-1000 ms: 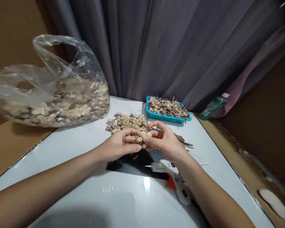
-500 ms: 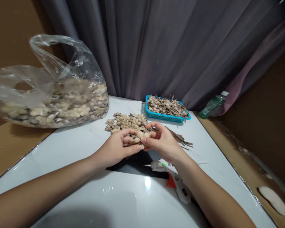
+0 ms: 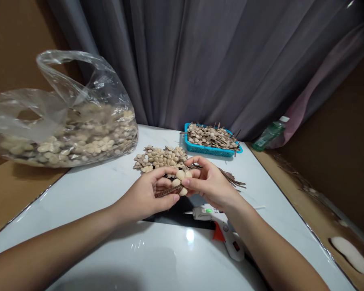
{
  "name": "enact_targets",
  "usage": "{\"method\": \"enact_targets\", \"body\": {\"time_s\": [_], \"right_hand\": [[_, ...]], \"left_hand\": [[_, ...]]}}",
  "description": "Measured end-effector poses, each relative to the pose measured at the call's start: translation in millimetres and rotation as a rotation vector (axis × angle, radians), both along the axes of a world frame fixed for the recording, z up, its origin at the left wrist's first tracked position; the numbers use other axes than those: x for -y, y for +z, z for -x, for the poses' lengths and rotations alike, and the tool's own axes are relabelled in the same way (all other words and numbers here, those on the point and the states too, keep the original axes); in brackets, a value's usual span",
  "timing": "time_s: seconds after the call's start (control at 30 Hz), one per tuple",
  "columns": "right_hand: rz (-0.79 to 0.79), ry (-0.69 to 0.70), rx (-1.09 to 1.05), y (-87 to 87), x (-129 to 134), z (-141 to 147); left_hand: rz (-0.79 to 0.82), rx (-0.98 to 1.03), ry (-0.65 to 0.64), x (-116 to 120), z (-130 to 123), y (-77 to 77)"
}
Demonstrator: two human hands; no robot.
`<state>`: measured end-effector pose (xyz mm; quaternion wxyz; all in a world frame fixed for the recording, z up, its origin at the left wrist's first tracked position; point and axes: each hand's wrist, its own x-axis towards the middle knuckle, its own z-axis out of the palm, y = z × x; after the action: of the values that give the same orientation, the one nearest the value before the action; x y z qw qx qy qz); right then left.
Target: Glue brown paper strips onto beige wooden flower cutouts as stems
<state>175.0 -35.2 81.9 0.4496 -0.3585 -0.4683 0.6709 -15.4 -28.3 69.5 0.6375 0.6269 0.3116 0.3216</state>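
Note:
A cream flower-shaped piece [image 3: 180, 178] is pinched between the thumb and fingers of my right hand [image 3: 210, 182]. My left hand [image 3: 145, 192] is closed around a thin brown patterned strip [image 3: 169, 191], whose end meets the flower piece. Both hands are close together above a dark mat [image 3: 170, 216]. Just beyond them lies a pile of cream and greyish flower pieces [image 3: 162, 157]. Thin brown strips [image 3: 235, 180] lie behind my right hand. A white glue gun [image 3: 218, 222] with an orange trigger and a green light rests below my right hand, nozzle pointing left.
A clear plastic bag [image 3: 79, 137] full of flower pieces stands at the left. At the back is a blue basket [image 3: 212, 150] heaped with pieces and strips. A green bottle [image 3: 269, 134] leans near the grey curtain [image 3: 194, 60] at the right.
The flower piece has turned and tilted between my fingers, and the brown strip now shows clearly. My left hand has shifted slightly left and down.

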Motion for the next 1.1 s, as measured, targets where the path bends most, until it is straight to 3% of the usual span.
{"method": "enact_targets", "body": {"time_s": [0.13, 0.23, 0.43, 0.57, 0.73, 0.87, 0.93, 1.0, 1.1], "right_hand": [[0.002, 0.012, 0.011, 3.3, 1, 1], [-0.001, 0.013, 0.004, 5.2, 0, -1], [-0.021, -0.02, 0.014, 8.2, -1, -10], [-0.048, -0.041, 0.03, 13.4, -1, -16], [-0.066, -0.043, 0.03, 16.3, 0, -18], [-0.083, -0.055, 0.054, 13.3, 0, -15], [-0.096, -0.096, 0.066, 11.5, 0, -13], [-0.104, -0.127, 0.067, 9.7, 0, -10], [-0.093, -0.14, 0.036, 7.3, 2, -3]], "left_hand": [[-0.046, -0.002, -0.066, 3, 1, 8.3], [-0.083, -0.031, -0.193, 3, 4, 9.2], [-0.068, -0.243, -0.405, -8, 12, -13.2], [-0.042, -0.41, -0.406, -20, 12, -26.1], [-0.005, -0.265, -0.234, -27, 6, -19.1], [-0.079, -0.156, 0.131, -22, 4, -11.5], [-0.266, -0.096, 0.373, -18, 7, -8.9], [-0.603, -0.051, 0.546, -13, 12, -5.2], [-1.155, -0.06, 0.529, -5, 17, 1.7]]}}
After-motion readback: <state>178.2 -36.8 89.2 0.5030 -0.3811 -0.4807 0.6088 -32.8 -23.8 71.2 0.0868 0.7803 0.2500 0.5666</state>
